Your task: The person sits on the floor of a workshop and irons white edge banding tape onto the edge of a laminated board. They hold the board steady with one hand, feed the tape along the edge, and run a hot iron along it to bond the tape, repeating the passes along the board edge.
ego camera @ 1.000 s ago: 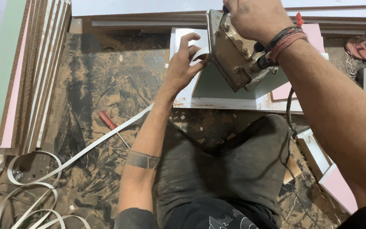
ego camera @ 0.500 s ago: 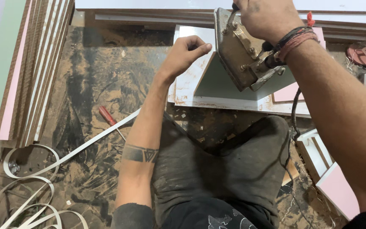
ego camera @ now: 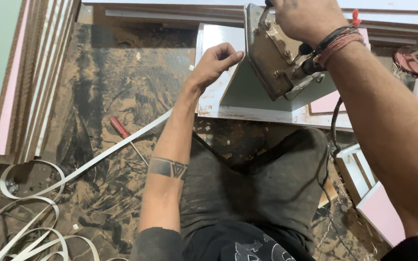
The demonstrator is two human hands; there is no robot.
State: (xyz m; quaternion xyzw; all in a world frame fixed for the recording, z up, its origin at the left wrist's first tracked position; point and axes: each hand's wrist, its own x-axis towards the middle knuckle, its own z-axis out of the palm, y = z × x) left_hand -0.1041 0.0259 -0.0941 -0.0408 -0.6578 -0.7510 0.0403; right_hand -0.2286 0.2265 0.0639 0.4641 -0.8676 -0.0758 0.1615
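Nearest: coils of pale edge-banding strip (ego camera: 30, 227) lie loose on the dusty floor (ego camera: 97, 96) at its near left corner — one length runs diagonally up toward the white panel box (ego camera: 267, 113). A red-handled screwdriver (ego camera: 127, 139) lies on the floor just left of the left forearm, long axis diagonal, handle far-left, tip near-right.

Left hand (ego camera: 214, 63): fingers curled loosely, holding nothing, tips at the box's upright white edge.

Right hand (ego camera: 303, 21): fingers closed round the handle of an old metal iron (ego camera: 269, 58). Iron tilted, sole plate facing left toward that edge, long axis running far-left to near-right; cord hangs down past the knee.

Box interior: cannot tell contents. Far right — a pink sandal (ego camera: 414, 62). Left edge: stacked boards (ego camera: 20, 77).
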